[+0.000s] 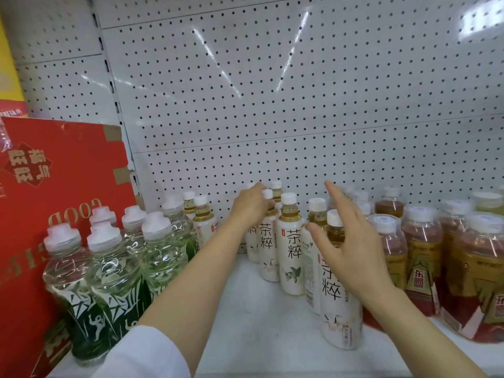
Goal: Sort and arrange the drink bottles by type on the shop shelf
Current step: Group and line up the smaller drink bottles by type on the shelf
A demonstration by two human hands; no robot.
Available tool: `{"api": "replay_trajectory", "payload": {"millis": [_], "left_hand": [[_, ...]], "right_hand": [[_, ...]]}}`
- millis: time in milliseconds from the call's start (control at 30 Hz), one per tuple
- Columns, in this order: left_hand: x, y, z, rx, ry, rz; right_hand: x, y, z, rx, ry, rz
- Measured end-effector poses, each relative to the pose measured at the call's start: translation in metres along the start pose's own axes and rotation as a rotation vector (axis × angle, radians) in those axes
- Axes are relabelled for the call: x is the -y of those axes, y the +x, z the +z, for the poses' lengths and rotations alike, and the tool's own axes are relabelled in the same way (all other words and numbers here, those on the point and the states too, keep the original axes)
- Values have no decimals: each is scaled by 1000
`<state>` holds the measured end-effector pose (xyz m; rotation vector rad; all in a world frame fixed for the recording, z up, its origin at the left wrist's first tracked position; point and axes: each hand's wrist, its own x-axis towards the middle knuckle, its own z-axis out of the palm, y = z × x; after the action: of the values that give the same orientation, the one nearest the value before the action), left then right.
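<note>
Head view shows the left hand (pixel 252 204) gripping the neck of a white-labelled, white-capped tea bottle (pixel 268 241) mid-shelf among its kind, the right hand (pixel 346 236) hovering with fingers spread; better to slide it upright, steadying neighbours against toppling.

Shop: white pegboard wall (pixel 272 91) w/ shelf (pixel 259 323) of bottles (pixel 291 241), red box (pixel 60 173) at left.
</note>
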<state>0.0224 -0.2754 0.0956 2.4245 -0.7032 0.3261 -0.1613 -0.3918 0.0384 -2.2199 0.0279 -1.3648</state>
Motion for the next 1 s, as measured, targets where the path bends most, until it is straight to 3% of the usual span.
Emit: {"api": "replay_trajectory", "payload": {"millis": [167,233,267,333,400,467,633,867,1000], "left_hand": [[2,9,-3,176,-190,59],[4,13,-21,194,-132,41],[6,18,-34,134,-1,9],[12,25,-61,28,479,-102],[18,24,-81,123,815,-276],[25,25,-85,289,886,-395],[27,25,-81,377,667,-424],[-9,13,-58,370,256,-191],[-21,9,-57,409,143,-199]], "right_hand": [[-3,-4,0,-9,64,4],[-5,-5,1,-26,64,9],[-6,-6,1,-34,64,13],[-5,-7,1,-49,71,13],[-5,-8,1,-54,86,14],[-4,-8,1,-56,95,17],[-4,-10,1,-60,116,29],[-1,-11,-1,-82,146,38],[-1,-10,-2,-78,159,50]]}}
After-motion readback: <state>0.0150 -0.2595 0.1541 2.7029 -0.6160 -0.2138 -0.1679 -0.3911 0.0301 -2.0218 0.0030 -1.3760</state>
